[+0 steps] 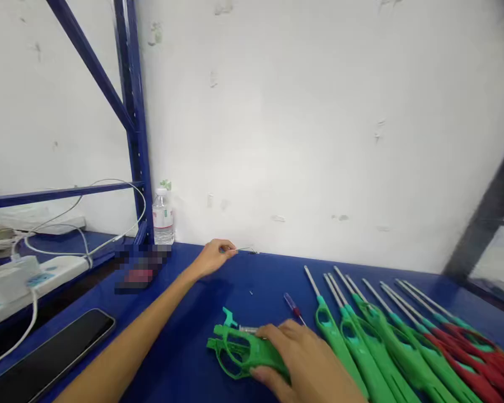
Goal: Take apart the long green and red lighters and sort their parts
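Observation:
My left hand (216,256) reaches to the back of the blue tabletop, near the wall. Its thumb and fingertips are pinched on a thin wire (246,248), whose far end lies beside small dark bits. In front, my right hand (304,358) is closed around the green handle shell of a long-nosed lighter (239,348), and my palm hides part of it. A turquoise trigger piece (229,318) sticks up at the shell's upper edge. Beside it shows a small clear-and-metal cylinder (247,329). A screwdriver (292,305) with a purple, see-through handle lies just beyond my right hand.
Several green lighters (373,336) and red lighters (474,352) lie in a row at the right, metal tubes toward the wall. At the left are a phone (54,352), a power strip (63,270) with white cables, a water bottle (163,218) and a blue rack post (138,123).

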{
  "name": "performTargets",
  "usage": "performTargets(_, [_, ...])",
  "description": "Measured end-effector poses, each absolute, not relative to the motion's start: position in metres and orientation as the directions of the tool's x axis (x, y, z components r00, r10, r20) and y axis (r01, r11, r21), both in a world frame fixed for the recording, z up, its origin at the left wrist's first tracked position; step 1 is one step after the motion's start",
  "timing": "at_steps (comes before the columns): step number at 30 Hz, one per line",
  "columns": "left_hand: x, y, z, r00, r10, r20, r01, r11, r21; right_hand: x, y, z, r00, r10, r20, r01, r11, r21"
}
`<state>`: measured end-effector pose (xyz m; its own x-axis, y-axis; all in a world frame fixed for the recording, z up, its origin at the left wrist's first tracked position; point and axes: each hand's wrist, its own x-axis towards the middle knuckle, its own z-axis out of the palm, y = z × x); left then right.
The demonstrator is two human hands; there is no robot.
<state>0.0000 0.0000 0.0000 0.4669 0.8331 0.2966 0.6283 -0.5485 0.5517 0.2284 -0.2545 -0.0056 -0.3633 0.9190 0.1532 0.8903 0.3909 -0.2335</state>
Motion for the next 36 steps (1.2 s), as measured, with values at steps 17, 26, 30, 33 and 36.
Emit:
performTargets(17, [-0.004,-0.005,-0.009,0.528,0.837,0.145,0.736,-0.536,0.413,0.217,-0.245,-0.013,-0.352,0.935,0.042,0.908,0.352,-0.226])
performTargets(26, [-0.005,0.000,-0.016,0.535,0.840,0.095,0.772,-0.531,0.349,0.202,-0.247,0.004,-0.324,0.944,-0.057,0.924,0.303,-0.234])
performTargets(30, [-0.006,0.001,-0.016,0.532,0.843,0.081,0.782,-0.525,0.336,0.206,-0.244,-0.003,-0.371,0.929,0.002,0.914,0.366,-0.173])
performTargets(33, [-0.007,0.002,-0.017,0.525,0.848,0.073,0.789,-0.517,0.332,0.208,-0.241,-0.010,-0.407,0.913,0.022,0.902,0.406,-0.148])
performTargets(36, [-0.009,0.004,-0.018,0.520,0.850,0.085,0.791,-0.517,0.328,0.209,-0.240,-0.014,-0.426,0.904,0.029,0.894,0.426,-0.140])
